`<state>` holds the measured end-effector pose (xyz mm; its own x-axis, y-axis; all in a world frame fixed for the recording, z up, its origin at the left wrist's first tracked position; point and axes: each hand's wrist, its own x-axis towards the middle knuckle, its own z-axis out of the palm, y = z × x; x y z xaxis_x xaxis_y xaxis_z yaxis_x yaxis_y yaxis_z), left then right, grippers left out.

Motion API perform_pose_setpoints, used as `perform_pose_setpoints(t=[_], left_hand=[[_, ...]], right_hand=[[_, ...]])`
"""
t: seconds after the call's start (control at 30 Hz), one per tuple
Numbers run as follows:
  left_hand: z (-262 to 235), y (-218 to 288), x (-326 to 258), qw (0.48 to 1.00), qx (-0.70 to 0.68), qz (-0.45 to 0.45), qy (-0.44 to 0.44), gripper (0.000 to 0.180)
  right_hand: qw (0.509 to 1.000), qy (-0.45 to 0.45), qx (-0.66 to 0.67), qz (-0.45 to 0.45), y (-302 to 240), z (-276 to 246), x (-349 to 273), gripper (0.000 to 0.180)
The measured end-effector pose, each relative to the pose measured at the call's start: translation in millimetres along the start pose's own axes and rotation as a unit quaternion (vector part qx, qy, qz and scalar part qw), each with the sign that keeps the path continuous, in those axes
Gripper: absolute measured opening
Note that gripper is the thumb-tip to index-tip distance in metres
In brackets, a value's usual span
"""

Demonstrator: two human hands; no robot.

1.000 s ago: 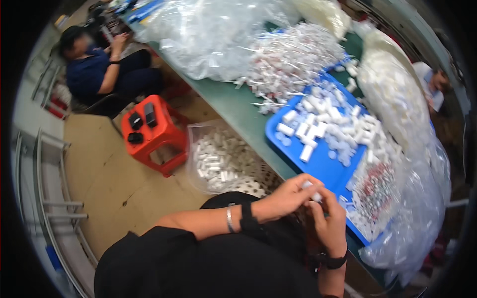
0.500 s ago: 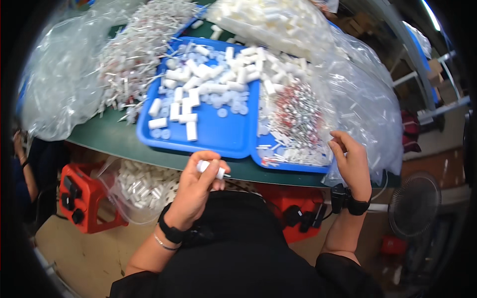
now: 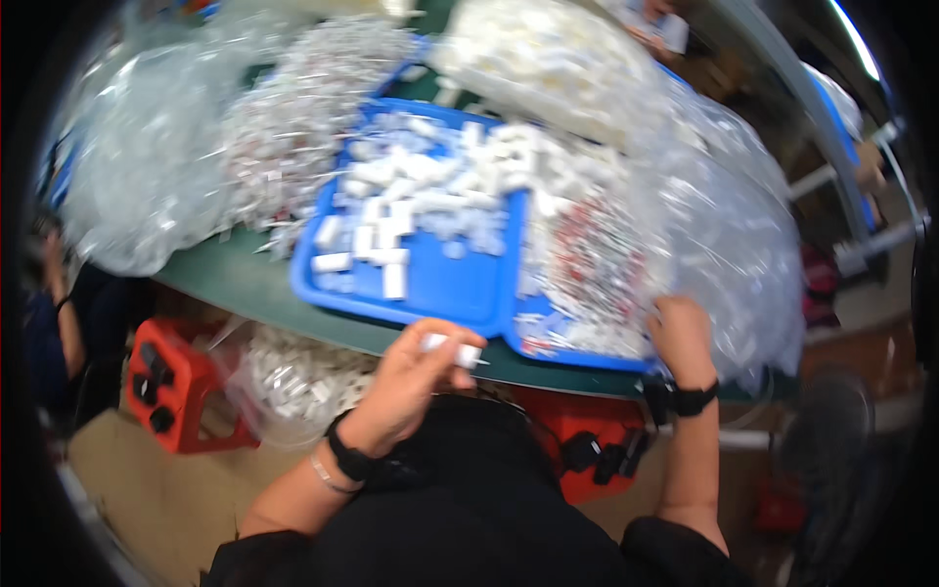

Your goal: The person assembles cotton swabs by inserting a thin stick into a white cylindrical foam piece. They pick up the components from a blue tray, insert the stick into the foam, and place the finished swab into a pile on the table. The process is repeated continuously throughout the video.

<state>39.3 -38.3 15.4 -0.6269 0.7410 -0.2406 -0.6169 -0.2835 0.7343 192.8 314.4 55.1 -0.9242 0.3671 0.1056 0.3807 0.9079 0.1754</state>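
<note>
My left hand [image 3: 403, 386] is closed round a white plastic cylinder [image 3: 468, 355] with a thin pin sticking out of its end, held in front of the table edge. At the right edge of the right blue tray [image 3: 587, 360], my right hand [image 3: 683, 338] has its fingers curled together beside a clear plastic bag; anything in them is hidden. In that tray lies a pile of small white, silver and red pieces [image 3: 599, 262]. White cylinders [image 3: 391, 240] and translucent round caps [image 3: 460, 230] lie in the left blue tray [image 3: 445, 289].
A heap of thin white sticks [image 3: 303, 117] lies left of the trays, beside a clear bag [image 3: 137, 166]. Another bag of white parts [image 3: 548, 59] stands behind. Red stools [image 3: 161, 391] and a bag of white pieces [image 3: 293, 377] are below the table. Other people are partly visible.
The whole view has shifted slightly. My right hand has turned downward at the tray's edge, its fingers curling in. My left hand still holds the white cylinder.
</note>
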Motion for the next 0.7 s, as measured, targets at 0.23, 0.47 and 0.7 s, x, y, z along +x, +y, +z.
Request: perform_pose_setpoints(t=[0.23, 0.47, 0.7], left_hand=[[-10.9, -17.4, 18.2, 0.997, 0.035, -0.041, -0.049, 0.023], [-12.7, -16.1, 12.0, 0.998, -0.043, -0.003, -0.046, 0.028], [-23.3, -16.5, 13.0, 0.998, -0.051, 0.001, -0.042, 0.029]], right_hand=[[0.992, 0.124, -0.013, -0.004, 70.7, 93.4, -34.6, 0.011], [0.948, -0.243, -0.207, 0.021, -7.9, -2.5, -2.9, 0.037], [0.965, -0.226, -0.104, 0.084, -27.7, -36.2, -3.2, 0.040]])
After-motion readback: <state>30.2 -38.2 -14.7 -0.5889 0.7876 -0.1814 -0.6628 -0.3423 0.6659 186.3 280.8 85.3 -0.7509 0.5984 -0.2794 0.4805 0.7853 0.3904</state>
